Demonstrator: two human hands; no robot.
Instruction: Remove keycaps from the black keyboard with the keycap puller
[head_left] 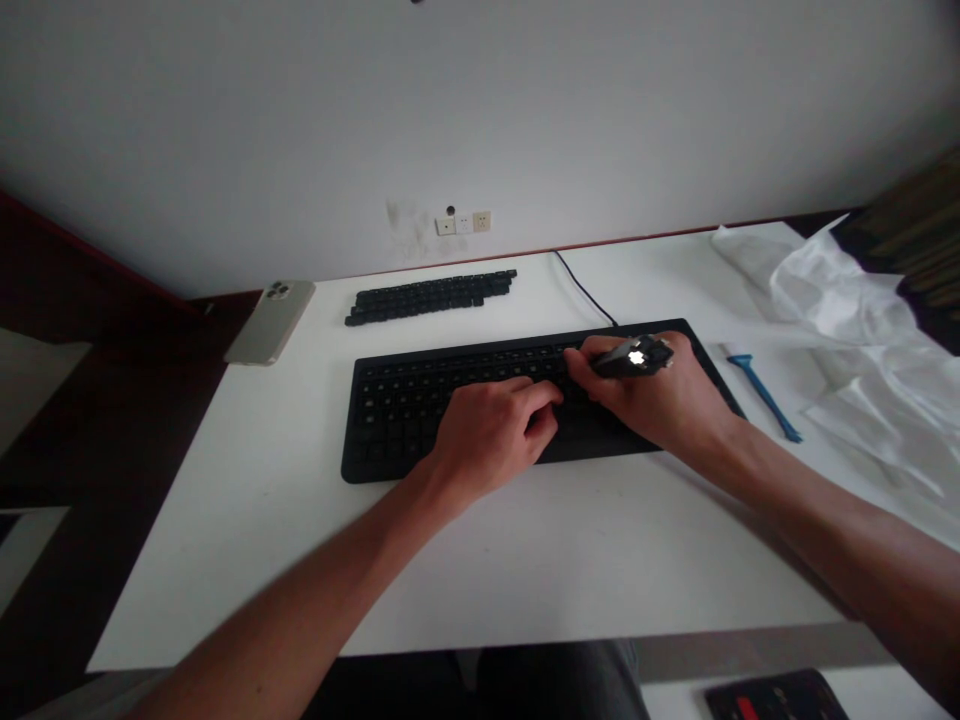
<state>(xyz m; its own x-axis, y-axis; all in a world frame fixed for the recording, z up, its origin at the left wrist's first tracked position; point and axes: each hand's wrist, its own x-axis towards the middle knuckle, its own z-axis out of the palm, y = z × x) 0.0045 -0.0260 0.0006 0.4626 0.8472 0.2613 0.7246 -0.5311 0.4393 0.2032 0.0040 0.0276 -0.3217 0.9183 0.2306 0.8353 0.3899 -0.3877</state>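
A black keyboard [397,430] lies across the middle of the white table, with small pale spots showing where many keys sit. My left hand [499,425] rests on it near the centre, fingers bent, thumb and index finger slightly apart, with no object visible between them. Just to the right, my right hand [660,385] is closed round a black tool [626,360] with a shiny, cross-shaped end pointing up toward me. The tool's lower end is hidden by the fingers. Behind the keyboard, black keycaps [427,295] are lined up in several rows.
A phone [274,325] lies at the table's left edge. To the right are a slim blue brush [769,400] and crumpled white plastic sheeting [840,290]. The keyboard's cable [585,288] runs to the back edge. Below the front edge sits a black object with a red patch [776,697].
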